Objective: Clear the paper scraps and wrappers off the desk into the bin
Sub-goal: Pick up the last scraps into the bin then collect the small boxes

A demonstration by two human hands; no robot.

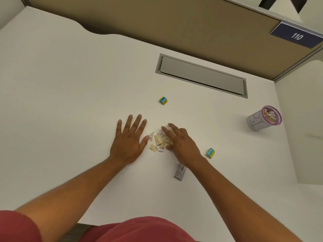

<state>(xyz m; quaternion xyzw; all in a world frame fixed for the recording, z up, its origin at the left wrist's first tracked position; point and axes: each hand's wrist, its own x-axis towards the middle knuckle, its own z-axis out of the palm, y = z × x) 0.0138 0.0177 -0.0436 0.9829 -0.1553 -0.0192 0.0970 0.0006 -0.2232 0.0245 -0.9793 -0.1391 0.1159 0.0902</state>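
Left hand (128, 142) flat on white desk (61, 84), fingers spread, holds nothing. Right hand (176, 140) fingers straight, resting on paper scraps (159, 140) between hands. Small bin (264, 118) far right, scraps inside. Silver wrapper (180, 172) under right wrist.

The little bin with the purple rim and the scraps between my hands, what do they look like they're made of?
The bin looks like pale grey plastic or stiff card with a matte finish; dark hand-drawn-looking lines mark its wall, and its rim is purple. Which one it is, the view leaves open. The scraps look like thin torn paper, beige and pale lilac, matte, with ragged edges and slight curl.
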